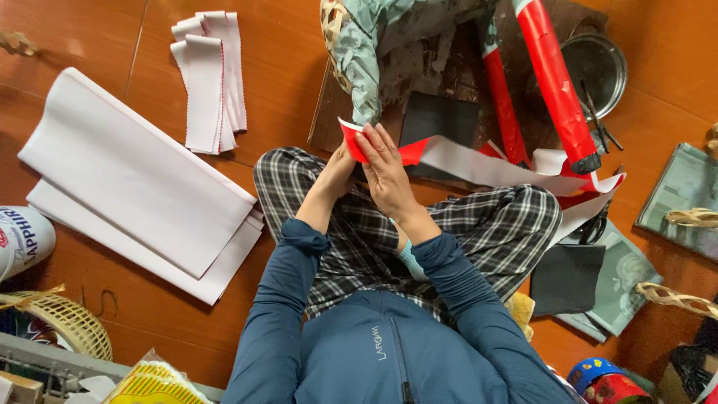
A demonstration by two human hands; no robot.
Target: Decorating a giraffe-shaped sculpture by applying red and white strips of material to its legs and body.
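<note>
- Head view shows me cross-legged on the floor (284,97), both hands raised over my knees.
- Right hand (385,168) is closed on the red end of a long red-and-white strip (479,166), fingers spread over it.
- Left hand (338,168) pinches the same end from below.
- Strip trails right toward a red roll (553,78).
- I judge this the folding of the end; next calls for a firm, even crease.

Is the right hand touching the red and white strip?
Touching. The head view shows the right hand lying over the red end of the red and white strip, fingers pressed on it.
</note>
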